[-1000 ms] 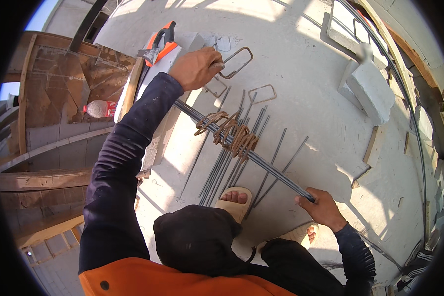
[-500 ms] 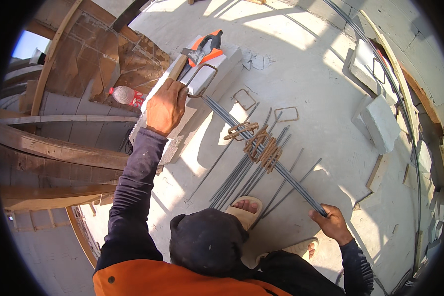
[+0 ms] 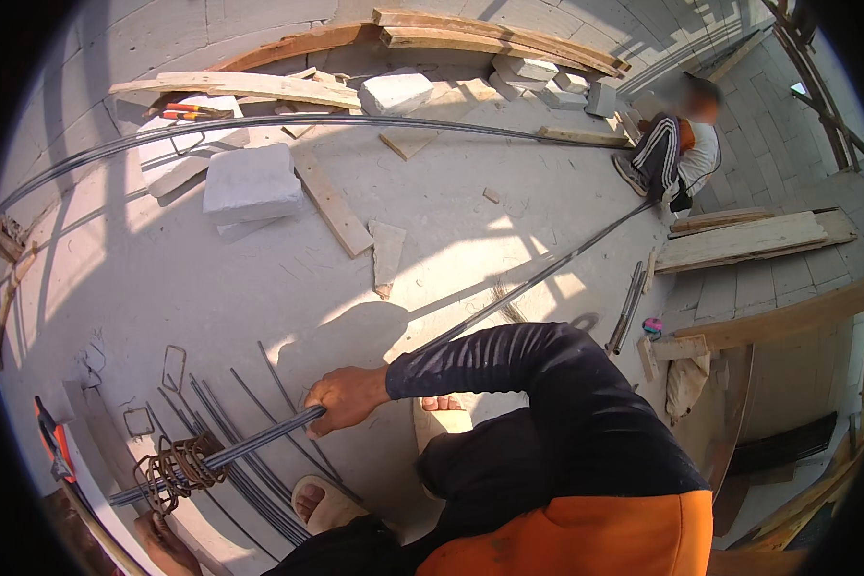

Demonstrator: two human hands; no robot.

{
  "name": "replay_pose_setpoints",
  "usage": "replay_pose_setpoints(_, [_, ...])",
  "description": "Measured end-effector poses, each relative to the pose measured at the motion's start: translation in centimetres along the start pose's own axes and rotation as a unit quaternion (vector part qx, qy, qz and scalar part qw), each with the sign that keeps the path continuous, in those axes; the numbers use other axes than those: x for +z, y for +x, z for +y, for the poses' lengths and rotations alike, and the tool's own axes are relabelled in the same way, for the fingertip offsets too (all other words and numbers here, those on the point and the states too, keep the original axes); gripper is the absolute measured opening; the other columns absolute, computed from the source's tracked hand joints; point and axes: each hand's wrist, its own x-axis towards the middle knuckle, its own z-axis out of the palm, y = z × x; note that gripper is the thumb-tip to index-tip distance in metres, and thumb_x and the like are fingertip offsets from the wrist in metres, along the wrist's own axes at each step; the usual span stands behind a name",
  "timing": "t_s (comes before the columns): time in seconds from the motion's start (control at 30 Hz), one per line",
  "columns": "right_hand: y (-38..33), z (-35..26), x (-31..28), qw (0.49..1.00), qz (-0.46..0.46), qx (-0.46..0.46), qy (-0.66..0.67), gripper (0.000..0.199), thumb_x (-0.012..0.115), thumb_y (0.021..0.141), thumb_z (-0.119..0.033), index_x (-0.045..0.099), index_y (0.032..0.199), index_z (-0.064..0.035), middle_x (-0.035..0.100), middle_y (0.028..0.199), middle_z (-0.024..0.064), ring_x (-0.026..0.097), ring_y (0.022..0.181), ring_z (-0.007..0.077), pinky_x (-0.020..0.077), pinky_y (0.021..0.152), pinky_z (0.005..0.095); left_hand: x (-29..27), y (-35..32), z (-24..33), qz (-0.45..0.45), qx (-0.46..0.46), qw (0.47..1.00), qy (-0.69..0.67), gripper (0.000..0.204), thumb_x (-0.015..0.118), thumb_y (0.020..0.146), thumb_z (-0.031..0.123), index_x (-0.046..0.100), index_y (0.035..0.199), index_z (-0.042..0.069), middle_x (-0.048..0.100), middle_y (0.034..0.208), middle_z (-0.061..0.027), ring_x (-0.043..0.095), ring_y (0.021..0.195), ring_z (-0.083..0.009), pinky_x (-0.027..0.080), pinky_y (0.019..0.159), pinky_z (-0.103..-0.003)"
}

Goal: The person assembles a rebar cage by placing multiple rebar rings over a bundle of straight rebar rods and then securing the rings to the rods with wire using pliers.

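Note:
My right hand is closed around a bundle of long grey rebar rods, which runs from lower left to upper right. Several rusty, bent-wire stirrups are threaded in a cluster around the rods near their lower-left end. At the bottom left, my left hand is at the lower side of these stirrups, its fingers curled against a stirrup and partly hidden. Loose rebar pieces lie on the floor under the bundle, beside my sandalled foot. Two single stirrups lie beyond the cluster.
Orange-handled pliers lie at the far left. White blocks and planks are scattered at the back. Another person crouches at upper right, beside the far end of the rods. A pink tape measure sits on the right.
My view has swung to the right, bringing the other person into sight. My left hand has gone from the block with the pliers to the stirrup cluster. My right hand still grips the rods.

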Motion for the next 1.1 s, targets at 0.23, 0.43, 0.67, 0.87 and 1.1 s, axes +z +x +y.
replay_pose_setpoints(0.23, [0.2,0.1,-0.2,1.0,-0.002,-0.004,-0.021,0.043,0.07,0.097,-0.051,0.078,0.103,-0.0094,0.076,0.095,0.0142,0.072,0.095,0.0354,0.0541,0.085,0.0472,1.6,-1.4,4.3,-0.003,0.014,0.996,0.093,0.042,0.05,0.114,0.041,0.07,0.138,0.013,0.074,0.131,-0.0165,0.071,0.117,-0.0337,0.055,0.1,-0.043])
replay_pose_setpoints(0.43, [4.6,-4.3,-0.8,0.994,-0.089,-0.006,-0.056,0.067,0.054,0.105,-0.064,0.073,0.102,0.0001,0.073,0.087,0.0184,0.071,0.088,0.0401,0.0541,0.085,0.0503,7.1,-2.4,-2.5,0.157,0.005,0.967,-0.2,0.034,0.053,0.113,0.018,0.062,0.137,-0.004,0.068,0.127,-0.0181,0.065,0.118,-0.0268,0.05,0.106,-0.039])
replay_pose_setpoints(0.67, [6.6,-7.2,-0.1,0.995,-0.094,0.029,-0.011,0.069,0.047,0.109,-0.063,0.067,0.098,0.0015,0.065,0.079,0.0144,0.064,0.079,0.0276,0.0497,0.077,0.0421,-0.2,2.4,1.8,0.099,-0.056,0.982,-0.154,0.026,0.056,0.112,0.027,0.067,0.12,0.005,0.074,0.116,-0.0213,0.071,0.109,-0.0406,0.056,0.092,-0.046])
replay_pose_setpoints(0.87, [10.2,-7.5,3.2,0.987,-0.143,0.057,-0.045,0.061,0.052,0.109,-0.058,0.068,0.096,-0.0004,0.065,0.077,0.0106,0.063,0.074,0.0199,0.0497,0.072,0.0354,2.4,-0.9,-1.8,0.123,-0.128,0.957,-0.228,0.03,0.059,0.111,0.033,0.07,0.118,0.006,0.075,0.101,-0.0149,0.072,0.094,-0.0279,0.056,0.086,-0.042])
replay_pose_setpoints(1.1, [10.7,-6.9,2.6,0.987,-0.123,0.057,0.086,0.042,0.062,0.11,-0.041,0.071,0.103,-0.0006,0.073,0.082,0.0086,0.065,0.068,0.0127,0.0532,0.067,0.0278,4.5,1.9,-1.5,0.217,-0.209,0.803,-0.514,0.038,0.064,0.109,0.04,0.071,0.117,0.004,0.076,0.105,-0.0089,0.07,0.106,-0.0222,0.053,0.099,-0.037])
